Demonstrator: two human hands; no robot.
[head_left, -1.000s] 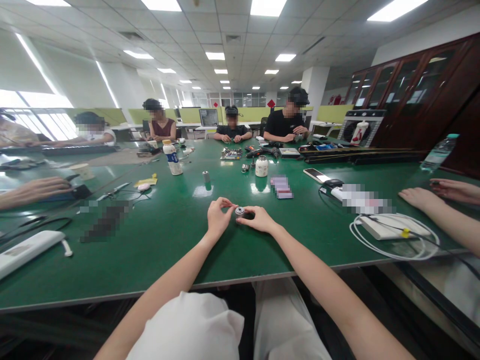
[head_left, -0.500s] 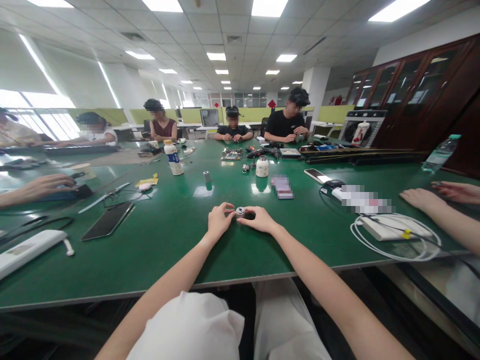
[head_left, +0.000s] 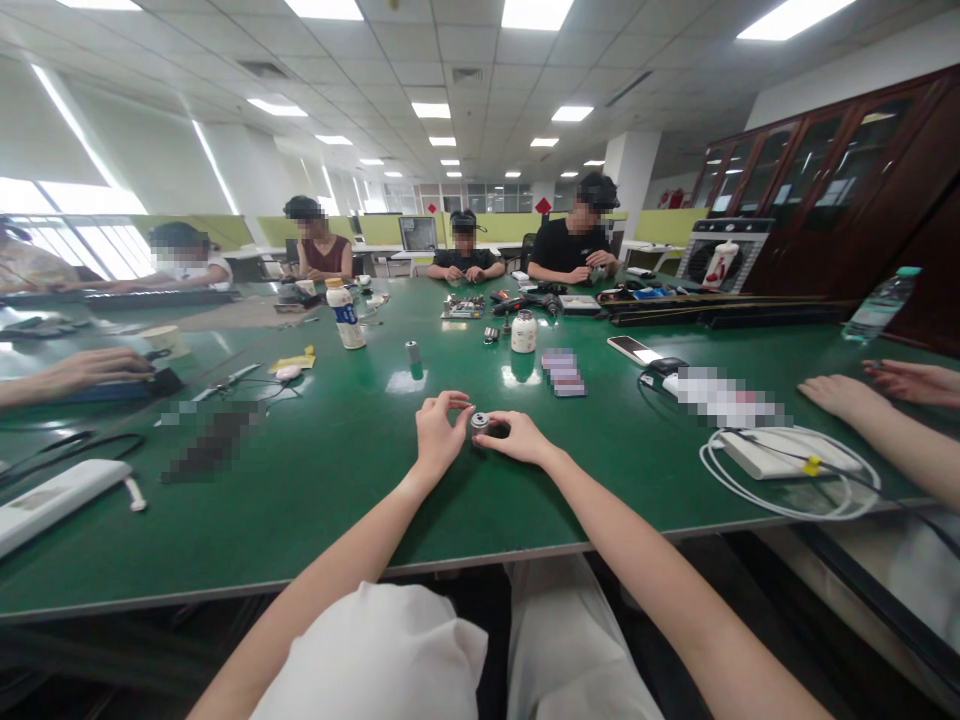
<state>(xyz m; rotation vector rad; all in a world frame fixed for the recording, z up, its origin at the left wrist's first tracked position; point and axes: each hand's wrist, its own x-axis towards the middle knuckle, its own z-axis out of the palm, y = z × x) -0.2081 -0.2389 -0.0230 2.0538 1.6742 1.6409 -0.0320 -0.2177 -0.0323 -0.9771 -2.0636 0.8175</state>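
A small silver metal cylinder [head_left: 480, 421], with dark openings in its top, stands on the green table just in front of me. My right hand [head_left: 517, 438] grips it from the right between thumb and fingers. Beside it on the left, my left hand [head_left: 441, 432] has its thumb and fingertips brought together close to the cylinder's top edge. Whatever those fingertips pinch, if anything, is too small to make out. Farther out stands a grey cylinder [head_left: 412, 352], and to its right a white patterned jar [head_left: 523, 332] without a lid.
A milk bottle [head_left: 346, 314] stands beyond my left hand. A blurred-out flat item [head_left: 564, 372] lies right of the jar. On the right are a white box [head_left: 787, 455] with looped cable and another person's hands [head_left: 847, 400]. A white power strip [head_left: 67, 505] lies left.
My left fingertips have come off the cylinder's side, rising slightly and closing together. My right hand keeps its grip, and the cylinder stays in place.
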